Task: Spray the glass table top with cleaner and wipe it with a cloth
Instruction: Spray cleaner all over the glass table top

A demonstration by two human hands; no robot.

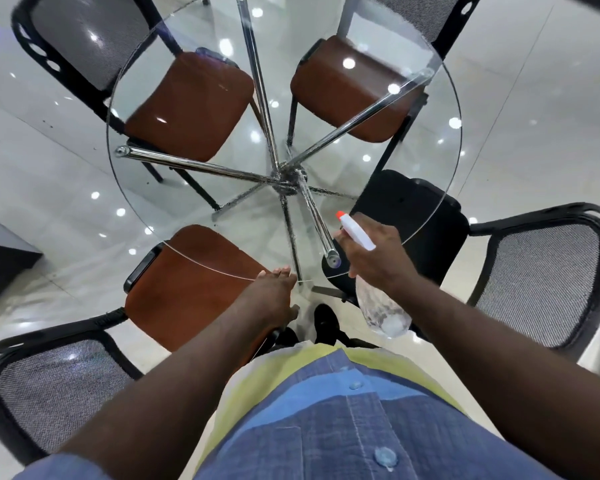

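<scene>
Blue shirt (326, 427) fills the bottom of the view, both bare forearms reaching out over it toward the round glass table top (426, 109). Right hand (374, 258) is wrapped around the neck of the spray bottle (383, 306), fingers closed up by the white trigger head, and it hangs just over the near right rim of the glass. That's a working grip, I'd say, set for squeezing. Look at the line of the bottle: its long axis runs tilted, clear base down toward the person's waist, orange nozzle tip (340, 214) up and away, pointing inward at the chrome hub (284, 178) where the legs meet. So the spray looks aimed across the middle of the table.

Left hand (274, 292) sits at the near edge of the glass, fingertips (278, 271) on the rim, palm down; whether anything is held beneath it, I can't tell. Probably steadying. No cloth is plainly in view. Chairs (187, 102) with brown seats are tucked under the glass all round, and there is no obvious wet film on it, so I judge spraying is only starting.
</scene>
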